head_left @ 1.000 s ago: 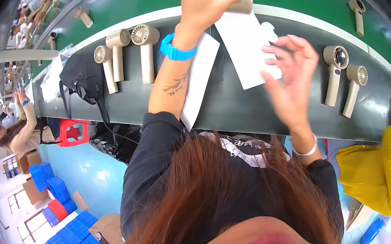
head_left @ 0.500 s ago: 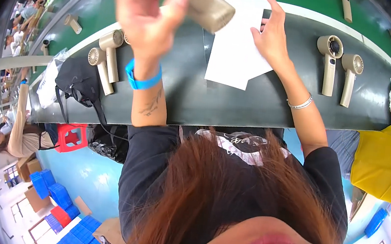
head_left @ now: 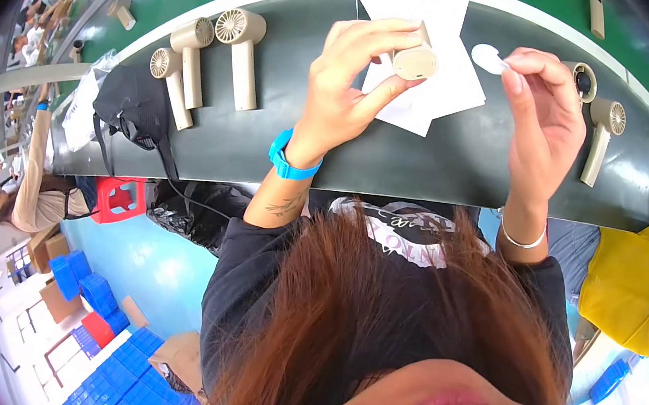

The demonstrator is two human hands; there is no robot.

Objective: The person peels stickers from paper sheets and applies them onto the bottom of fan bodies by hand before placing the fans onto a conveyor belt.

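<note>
My left hand is wrapped round a beige handheld fan, its flat round end turned up towards me; most of its body is hidden by my fingers or foreshortened. To the right, my right hand pinches a round white sticker at its edge between thumb and forefinger. The sticker hangs in the air, apart from the fan. Beneath the two hands, white paper sheets lie overlapping on the dark table mat.
Three beige fans, the nearest one among them, lie on the left beside a black bag. Another fan lies at right, next to one partly behind my right hand. A green conveyor belt runs along the far side.
My left hand has brought the fan down and to the right, turning its end towards me. My right hand has left the paper and moved right, with the white sticker now plainly in its fingers.
</note>
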